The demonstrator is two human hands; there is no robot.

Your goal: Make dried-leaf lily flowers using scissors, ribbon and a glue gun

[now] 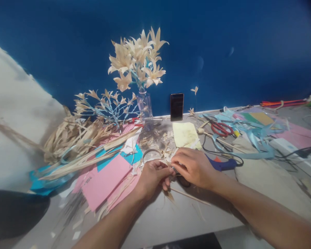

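My left hand [157, 174] and my right hand [193, 166] meet over the front middle of the table, thumbs and fingertips pinched close together. What sits between the fingertips is too small and too covered to name. Below the left fingers a scrap of dried husk [169, 196] and a thin pale stick [189, 196] show. Just behind the left hand stands a roll of tape [150, 151]. Partly hidden behind the right wrist lies a blue-handled tool, perhaps a glue gun [226, 165].
Husk flowers [138, 58] fill a clear bottle [145, 110] by the blue wall. Dried husks [67, 138] and pink paper [107, 181] lie left. A phone [176, 107] leans on the wall, near a yellow note [185, 135]. Red-handled scissors [221, 129] and blue ribbon [256, 148] lie right.
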